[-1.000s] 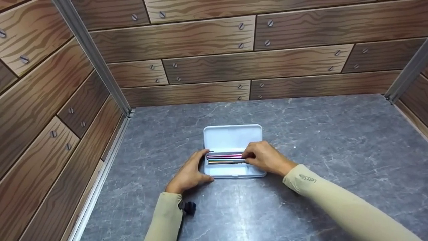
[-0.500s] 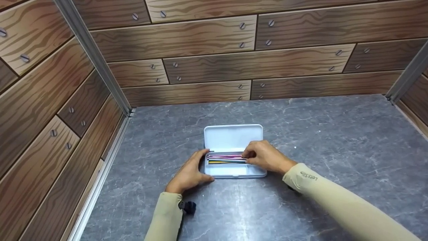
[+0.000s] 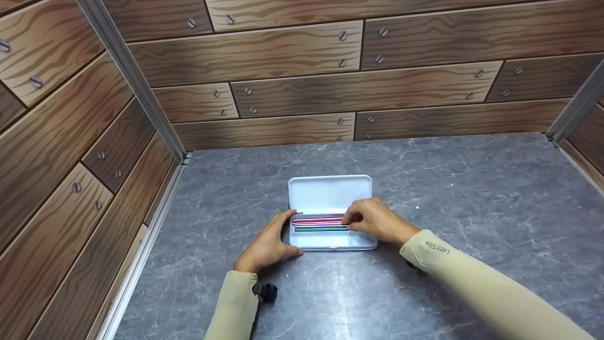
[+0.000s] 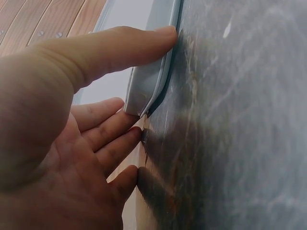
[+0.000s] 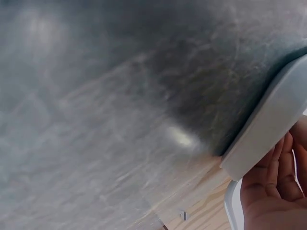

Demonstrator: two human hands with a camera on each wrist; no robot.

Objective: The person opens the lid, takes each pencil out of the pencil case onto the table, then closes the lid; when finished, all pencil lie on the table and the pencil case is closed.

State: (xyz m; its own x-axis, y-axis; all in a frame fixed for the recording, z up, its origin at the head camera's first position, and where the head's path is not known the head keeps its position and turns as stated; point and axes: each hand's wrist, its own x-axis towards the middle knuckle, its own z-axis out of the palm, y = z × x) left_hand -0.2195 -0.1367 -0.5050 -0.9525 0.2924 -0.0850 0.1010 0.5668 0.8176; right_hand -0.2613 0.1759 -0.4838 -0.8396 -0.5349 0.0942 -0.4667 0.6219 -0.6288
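An open white pencil case [image 3: 325, 241] lies on the grey table, its lid [image 3: 330, 193] tipped back away from me. Several thin coloured pencils [image 3: 321, 224] lie lengthwise in its back compartment. My right hand [image 3: 377, 221] reaches in from the right and pinches the pencils near their right ends, which the fingers hide. At the left end, my left hand [image 3: 268, 243] holds the case between thumb and fingers. The left wrist view shows the left thumb [image 4: 120, 48] along the case's front wall [image 4: 148, 81]. In the right wrist view, the right fingers [image 5: 278, 172] are partly hidden behind the case wall [image 5: 268, 122].
The marbled grey table [image 3: 462, 198] extends around the case. A wood-patterned wall [image 3: 302, 94] stands behind, another wood-patterned panel [image 3: 71, 226] on the left, with metal posts [image 3: 137, 89] at the corners. A black wrist device [image 3: 266, 293] sits at the left cuff.
The pencils have shifted under my right fingers: the yellow one at the front is out of sight and a green one shows there. Both hands stay in nearly the same place.
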